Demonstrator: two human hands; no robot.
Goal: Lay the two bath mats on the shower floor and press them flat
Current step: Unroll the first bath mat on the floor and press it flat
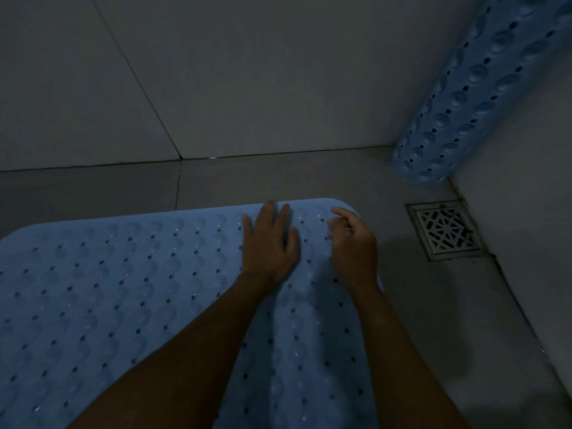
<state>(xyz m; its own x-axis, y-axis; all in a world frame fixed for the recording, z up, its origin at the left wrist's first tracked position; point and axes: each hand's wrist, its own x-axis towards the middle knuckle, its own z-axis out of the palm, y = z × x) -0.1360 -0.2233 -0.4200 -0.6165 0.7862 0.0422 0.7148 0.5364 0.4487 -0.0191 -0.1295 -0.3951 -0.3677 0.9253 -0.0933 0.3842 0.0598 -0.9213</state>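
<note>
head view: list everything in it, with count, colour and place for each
flat bath mat: 1, light blue with holes, spread on the shower floor
rolled bath mat: 1, blue, leaning in the right corner, lower end near the drain
drain grate: 1, metal, square, in the floor right of the flat mat
shower floor: grey tiles
wall tiles: grey, behind the mat
left hand: 1, fingers straight, flat on the mat's far end
right hand: 1, fingers loosely curled, at the mat's far right corner
</note>
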